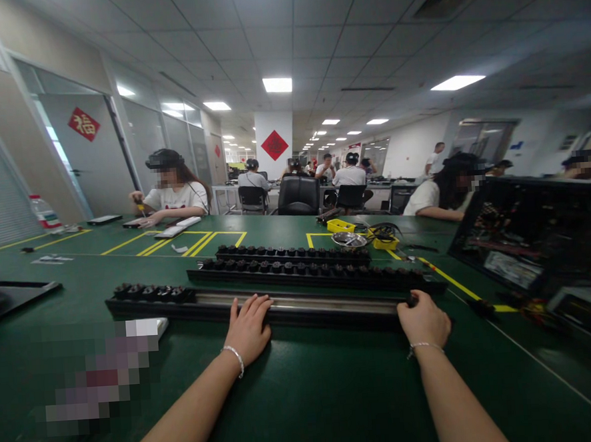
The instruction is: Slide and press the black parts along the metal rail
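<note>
A long black rail with a pale metal channel lies across the table before me. Several black socket-like modules fill its left end. My left hand rests on the rail's near edge and channel, fingers spread and nothing in them. At the right end, my right hand has its fingers curled round a small black block; whether that block is loose or part of the rail I cannot tell. Just behind lie a second rail and a third rail, both lined with similar modules.
A blurred-out flat object lies left on the green table. Beyond the rails are a metal dish, yellow trays and cables. An open black computer case stands right. People work across the table, left and right.
</note>
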A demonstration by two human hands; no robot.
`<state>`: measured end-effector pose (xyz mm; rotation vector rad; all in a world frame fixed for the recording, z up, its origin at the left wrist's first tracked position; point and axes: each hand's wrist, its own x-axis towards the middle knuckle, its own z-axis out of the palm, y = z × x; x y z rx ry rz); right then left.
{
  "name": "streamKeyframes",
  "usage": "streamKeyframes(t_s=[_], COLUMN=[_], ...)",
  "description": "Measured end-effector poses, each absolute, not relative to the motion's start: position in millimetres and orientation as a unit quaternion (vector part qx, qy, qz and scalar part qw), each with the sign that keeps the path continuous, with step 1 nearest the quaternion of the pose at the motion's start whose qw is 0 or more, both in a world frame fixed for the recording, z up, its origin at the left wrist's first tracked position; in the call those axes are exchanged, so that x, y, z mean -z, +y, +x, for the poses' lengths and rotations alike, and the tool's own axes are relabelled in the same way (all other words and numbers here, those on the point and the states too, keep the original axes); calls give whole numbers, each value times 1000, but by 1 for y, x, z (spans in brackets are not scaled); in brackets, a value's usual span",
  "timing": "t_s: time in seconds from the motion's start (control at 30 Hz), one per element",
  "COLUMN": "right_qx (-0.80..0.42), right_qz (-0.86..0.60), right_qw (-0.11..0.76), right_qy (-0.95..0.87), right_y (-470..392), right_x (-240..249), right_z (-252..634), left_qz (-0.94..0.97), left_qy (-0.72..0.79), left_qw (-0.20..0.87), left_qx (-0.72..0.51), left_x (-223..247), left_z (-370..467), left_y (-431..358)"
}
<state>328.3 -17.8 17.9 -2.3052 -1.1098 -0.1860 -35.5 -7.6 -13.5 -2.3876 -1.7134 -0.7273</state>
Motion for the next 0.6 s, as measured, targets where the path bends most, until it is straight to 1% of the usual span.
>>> streamKeyframes(t_s=[0.27, 0.6], right_qx=[71, 99], right_qz=[-860, -864], right_qw=[302, 297], right_qy=[-404, -394], right_y=[-18, -19], right_x=[-18, -15], right_z=[335, 338], left_qz=[-788, -788], left_qy=[-565, -565], left_qw=[57, 57], left_qx=[236, 239], left_x=[13, 14], left_z=[-35, -36], left_y=[-8, -7])
